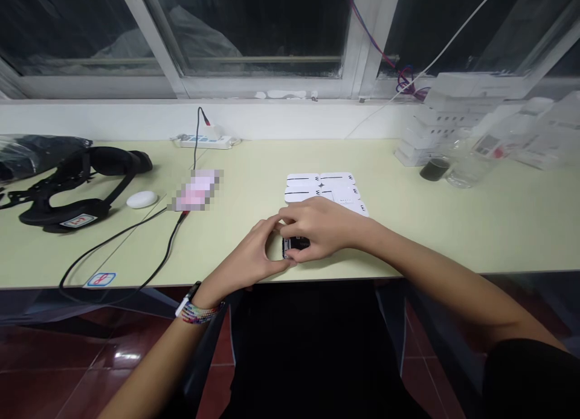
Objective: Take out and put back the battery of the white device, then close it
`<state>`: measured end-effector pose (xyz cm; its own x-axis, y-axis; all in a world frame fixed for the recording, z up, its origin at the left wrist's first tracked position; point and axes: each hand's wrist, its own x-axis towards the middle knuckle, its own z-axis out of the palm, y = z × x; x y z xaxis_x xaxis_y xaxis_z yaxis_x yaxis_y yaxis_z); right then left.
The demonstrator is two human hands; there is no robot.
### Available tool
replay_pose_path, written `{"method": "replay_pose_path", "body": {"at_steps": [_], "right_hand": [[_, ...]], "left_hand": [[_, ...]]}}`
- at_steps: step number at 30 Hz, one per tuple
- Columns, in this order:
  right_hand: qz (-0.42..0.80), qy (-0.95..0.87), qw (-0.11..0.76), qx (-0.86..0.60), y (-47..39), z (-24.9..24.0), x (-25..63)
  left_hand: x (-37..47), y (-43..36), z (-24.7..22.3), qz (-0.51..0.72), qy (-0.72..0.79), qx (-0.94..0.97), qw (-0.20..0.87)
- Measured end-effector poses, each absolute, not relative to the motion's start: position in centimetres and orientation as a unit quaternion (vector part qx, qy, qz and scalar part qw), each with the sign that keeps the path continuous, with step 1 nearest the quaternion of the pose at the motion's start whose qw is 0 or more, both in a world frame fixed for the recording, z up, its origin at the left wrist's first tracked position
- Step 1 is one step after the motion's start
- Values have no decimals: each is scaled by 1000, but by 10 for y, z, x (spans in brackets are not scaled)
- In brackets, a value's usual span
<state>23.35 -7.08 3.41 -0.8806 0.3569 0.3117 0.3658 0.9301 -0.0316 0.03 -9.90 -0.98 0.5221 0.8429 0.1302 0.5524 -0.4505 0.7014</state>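
Note:
Close to the table's front edge, a small black flat piece with white print [297,244] is between my two hands, largely covered by fingers; its exact kind cannot be made out. My right hand [324,226] is closed over it, with bent fingers at its far side and the thumb at its near side. From the left, my left hand [254,256] curves around its end, thumb and fingertips meeting the piece and the right fingers. Just beyond the hands lie several white rounded cards with black marks [302,192], partly hidden by my right hand.
On the left are a black headset [67,217], a white oval object [142,199], a blurred-out pinkish device [197,191] and loose black cables [131,229]. A power strip [206,142] lies by the wall. White boxes [466,105] and a clear bottle [512,129] stand back right.

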Motion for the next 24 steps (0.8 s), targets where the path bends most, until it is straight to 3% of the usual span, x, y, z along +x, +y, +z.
{"method": "replay_pose_path", "body": {"at_steps": [5,11,24], "right_hand": [[-24,-956,190,-221,-82,45,261],[97,-929,234,-271,-89,52,306],[159,-865,326,-347,-114,1,361]], "left_hand": [[-2,-98,-12,238,426,818,305],[-3,-97,-12,226,417,822,315],[-5,-97,-13,230,402,829,313]]}}
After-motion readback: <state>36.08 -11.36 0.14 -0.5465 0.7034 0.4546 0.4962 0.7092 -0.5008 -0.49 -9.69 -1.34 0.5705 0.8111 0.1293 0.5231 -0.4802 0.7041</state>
